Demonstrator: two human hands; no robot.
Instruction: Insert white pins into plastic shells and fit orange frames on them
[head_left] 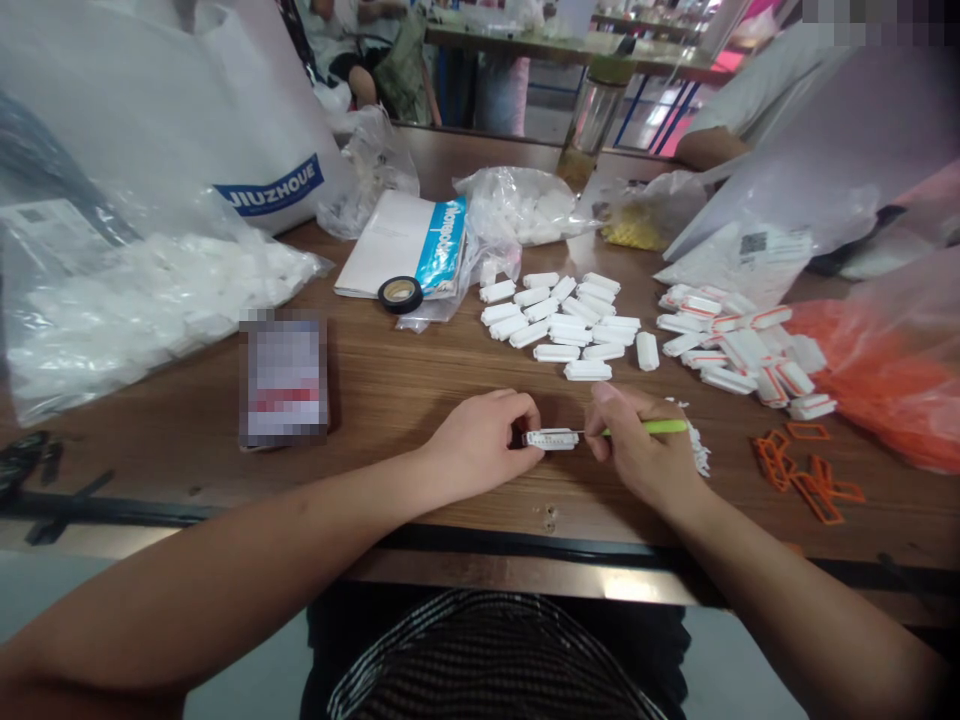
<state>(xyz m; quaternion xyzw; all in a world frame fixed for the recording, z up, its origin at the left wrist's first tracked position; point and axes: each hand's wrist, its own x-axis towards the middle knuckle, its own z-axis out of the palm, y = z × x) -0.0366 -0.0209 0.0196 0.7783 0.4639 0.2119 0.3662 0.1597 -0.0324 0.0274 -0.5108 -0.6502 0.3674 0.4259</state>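
Note:
Near the table's front edge, my left hand (pixel 484 440) pinches one end of a small white plastic housing (pixel 553 440) with a row of tiny marks on its face. My right hand (pixel 649 455) grips a slim tool with a light green handle (pixel 666 426). Its thin tip reaches the right end of the housing; whether it goes inside is too small to tell. Tiny white pieces (pixel 699 455) lie just right of my right hand. Beyond my hands are several white housings (pixel 586 370) in a loose group.
White housings with orange edges (pixel 742 350) are piled at right, near loose orange frames (pixel 810 480) and a bag of orange parts (pixel 900 370). Bags of white parts (pixel 150 300), black tape (pixel 400 293), a booklet (pixel 390 240) and a bottle (pixel 592 120) stand around. People sit beyond.

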